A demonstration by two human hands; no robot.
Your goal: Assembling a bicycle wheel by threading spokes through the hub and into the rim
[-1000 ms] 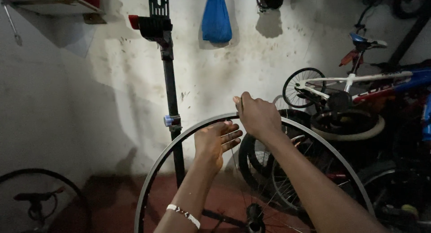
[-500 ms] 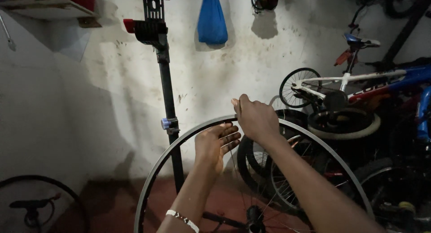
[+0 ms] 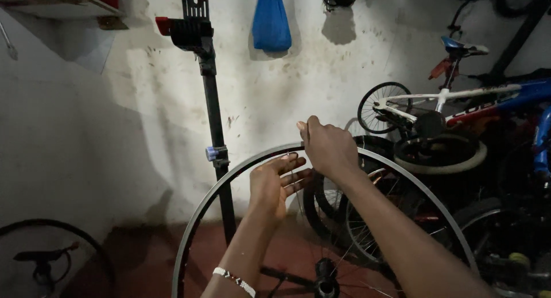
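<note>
Nearest you, low between your forearms, sits the hub (image 3: pixel 326 283) of the wheel, with thin spokes (image 3: pixel 356 258) fanning up from it. A beaded band (image 3: pixel 234 279) circles your left wrist.

The rim (image 3: pixel 198 229) stands upright in front of you and arches over both arms. Your right hand (image 3: pixel 328 149) is closed over the very top of it, fingers curled round the metal and the thumb pointing up. Your left hand (image 3: pixel 278 183) is just below and to the left of it, inside the arch, palm toward you and fingers half curled, their tips touching the inner face of the rim. Whether those fingers pinch a spoke or anything small cannot be told in this dim light.

By the look of it, the step in hand is close work at the top of the rim: the right hand steadies, the left feels along the inside. A further move there would call for a firm right-hand hold so the wheel does not roll, and a light touch from the left fingertips.

Beyond your left hand, a black stand (image 3: pixel 215 131) rises against the pale wall (image 3: pixel 115 131). A blue bag (image 3: pixel 271 22) hangs above your hands. Past your right hand are stacked wheels, a white-walled tyre (image 3: pixel 439 154) and a bike (image 3: pixel 459 97). Far to the left, another wheel (image 3: pixel 46 258) leans near the floor.
</note>
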